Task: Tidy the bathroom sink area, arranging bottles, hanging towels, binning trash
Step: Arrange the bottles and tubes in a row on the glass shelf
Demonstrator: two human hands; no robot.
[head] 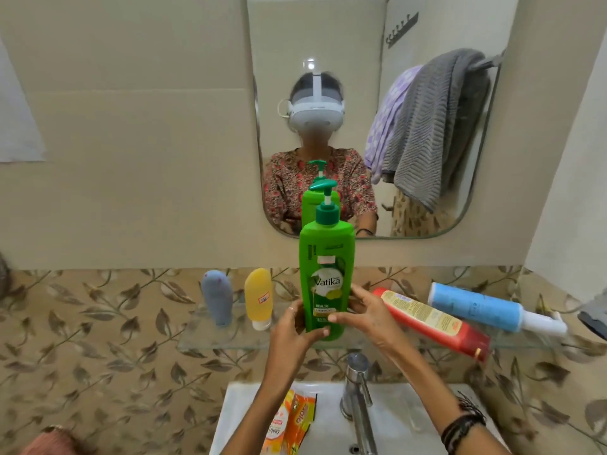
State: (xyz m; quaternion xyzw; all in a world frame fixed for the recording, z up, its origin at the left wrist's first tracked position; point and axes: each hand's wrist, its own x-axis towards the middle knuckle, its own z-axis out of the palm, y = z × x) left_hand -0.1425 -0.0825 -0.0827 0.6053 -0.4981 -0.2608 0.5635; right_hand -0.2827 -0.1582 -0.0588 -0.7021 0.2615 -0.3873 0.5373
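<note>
A: Where does the green pump bottle stand?

B: Mid-shelf on the glass shelf, long axis upright. The left hand and right hand both grip its base.

A: Next?

B: Probably the red bottle, lying beside the right hand.

Views: one only, a wide-angle camera worn on the person's head; no second view shares the scene.
Landmark: the glass shelf on the wall.
Position: in front of the shelf and above it, over the sink.
Facing: forward at the wall and tilted down; the shelf crosses the lower middle, the mirror sits above it, the sink and tap below it at the bottom edge.
Nearness: close; both forearms reach from the bottom edge up to the shelf.
Self-view: the mirror above the shelf reflects the headset carrying the camera.
Distortion: straight wall lines bow toward the edges.
</note>
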